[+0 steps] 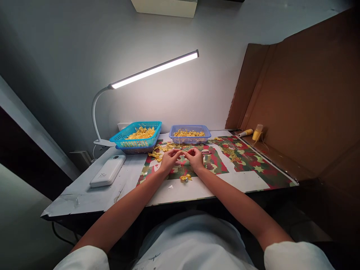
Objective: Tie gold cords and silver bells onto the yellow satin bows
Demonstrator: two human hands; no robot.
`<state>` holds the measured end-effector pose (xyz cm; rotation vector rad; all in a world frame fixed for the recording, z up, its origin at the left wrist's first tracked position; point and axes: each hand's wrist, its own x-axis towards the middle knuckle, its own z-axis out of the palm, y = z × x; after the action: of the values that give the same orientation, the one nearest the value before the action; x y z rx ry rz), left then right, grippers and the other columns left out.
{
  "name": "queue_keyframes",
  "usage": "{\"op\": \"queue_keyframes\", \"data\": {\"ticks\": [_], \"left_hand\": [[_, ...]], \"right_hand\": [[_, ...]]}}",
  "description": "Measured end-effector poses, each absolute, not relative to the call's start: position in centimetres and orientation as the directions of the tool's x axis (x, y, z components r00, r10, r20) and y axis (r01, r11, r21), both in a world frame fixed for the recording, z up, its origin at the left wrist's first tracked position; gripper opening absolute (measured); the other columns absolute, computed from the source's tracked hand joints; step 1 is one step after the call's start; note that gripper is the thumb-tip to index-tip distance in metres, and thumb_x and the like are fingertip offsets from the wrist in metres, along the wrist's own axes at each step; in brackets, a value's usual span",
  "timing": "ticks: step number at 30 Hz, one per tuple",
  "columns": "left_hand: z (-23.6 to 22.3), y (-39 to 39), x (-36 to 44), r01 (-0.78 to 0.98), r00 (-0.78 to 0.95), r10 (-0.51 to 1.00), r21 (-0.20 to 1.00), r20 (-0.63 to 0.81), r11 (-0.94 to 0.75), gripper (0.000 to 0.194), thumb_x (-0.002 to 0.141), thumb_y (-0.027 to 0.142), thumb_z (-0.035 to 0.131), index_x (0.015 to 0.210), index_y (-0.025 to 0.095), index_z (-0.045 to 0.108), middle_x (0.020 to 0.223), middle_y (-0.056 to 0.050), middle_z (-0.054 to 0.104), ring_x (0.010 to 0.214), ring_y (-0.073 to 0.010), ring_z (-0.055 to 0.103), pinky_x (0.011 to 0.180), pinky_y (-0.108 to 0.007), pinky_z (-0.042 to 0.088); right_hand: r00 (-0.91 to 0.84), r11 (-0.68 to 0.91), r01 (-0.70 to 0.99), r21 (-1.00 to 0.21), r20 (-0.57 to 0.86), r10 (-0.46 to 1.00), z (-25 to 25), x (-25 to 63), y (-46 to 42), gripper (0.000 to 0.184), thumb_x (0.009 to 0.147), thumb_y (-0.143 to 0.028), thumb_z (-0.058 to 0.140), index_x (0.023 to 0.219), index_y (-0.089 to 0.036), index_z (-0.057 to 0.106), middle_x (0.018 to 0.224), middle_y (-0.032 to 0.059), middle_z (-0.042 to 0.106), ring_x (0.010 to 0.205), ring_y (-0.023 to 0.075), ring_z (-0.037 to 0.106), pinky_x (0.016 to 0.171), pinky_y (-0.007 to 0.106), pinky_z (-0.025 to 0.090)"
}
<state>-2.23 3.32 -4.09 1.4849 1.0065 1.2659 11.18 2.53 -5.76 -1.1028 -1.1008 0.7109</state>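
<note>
My left hand [169,159] and my right hand [194,158] meet over the middle of the table, fingertips pinched close together on a thin gold cord [182,164]. From the fingers the cord runs down to a yellow ribbon bow [186,177] with a small silver bell on it, near the table's front edge. A short length of cord also stands up above the fingertips. Just beyond my right hand lies a small pinkish-red tool [206,152], partly hidden. Loose yellow bows [156,154] lie beyond my left hand.
Behind stand a turquoise basket [135,143] of yellow bows and a purple basket [189,140] of gold cords. A white power bank [108,171] and a lit lamp [154,70] are at left. At right are gold cords [232,154], thread spools [257,132] and a cardboard wall [303,101].
</note>
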Motion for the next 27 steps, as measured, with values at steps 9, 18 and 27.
{"op": "queue_keyframes", "data": {"ticks": [9, 18, 27], "left_hand": [[-4.1, 3.3, -2.2, 0.024, 0.146, 0.952, 0.961, 0.269, -0.275, 0.046, 0.06, 0.054, 0.075, 0.084, 0.015, 0.069, 0.07, -0.004, 0.069, 0.064, -0.0159, 0.062, 0.049, -0.022, 0.045], [-4.5, 3.8, -2.3, 0.021, 0.109, 0.924, 0.929, 0.366, -0.37, 0.031, 0.065, 0.042, 0.072, 0.082, 0.016, 0.069, 0.084, -0.007, 0.074, 0.082, -0.0207, 0.068, 0.07, -0.029, 0.052], [-4.7, 3.9, -2.4, 0.022, 0.142, 0.913, 0.921, 0.383, -0.39, 0.024, 0.066, 0.033, 0.071, 0.083, 0.015, 0.07, 0.086, -0.008, 0.074, 0.08, -0.0217, 0.069, 0.066, -0.028, 0.054]], "right_hand": [[0.328, 0.346, 0.06, -0.936, 0.346, 0.879, -5.5, 11.0, 2.2, 0.032, 0.062, -0.044, 0.069, 0.061, -0.023, 0.046, 0.056, -0.0037, 0.055, 0.057, 0.0159, 0.06, 0.055, 0.027, 0.044], [0.293, 0.324, 0.003, -0.946, 0.31, 0.904, -5.7, 11.0, 2.4, 0.033, 0.058, -0.045, 0.072, 0.064, -0.022, 0.049, 0.057, -0.0027, 0.057, 0.058, 0.0166, 0.062, 0.056, 0.028, 0.05], [0.169, 0.298, 0.256, -0.919, 0.347, 0.923, -5.2, 10.9, 1.5, 0.018, 0.069, -0.035, 0.058, 0.06, -0.019, 0.056, 0.053, -0.0011, 0.06, 0.05, 0.0138, 0.055, 0.051, 0.025, 0.043]]}}
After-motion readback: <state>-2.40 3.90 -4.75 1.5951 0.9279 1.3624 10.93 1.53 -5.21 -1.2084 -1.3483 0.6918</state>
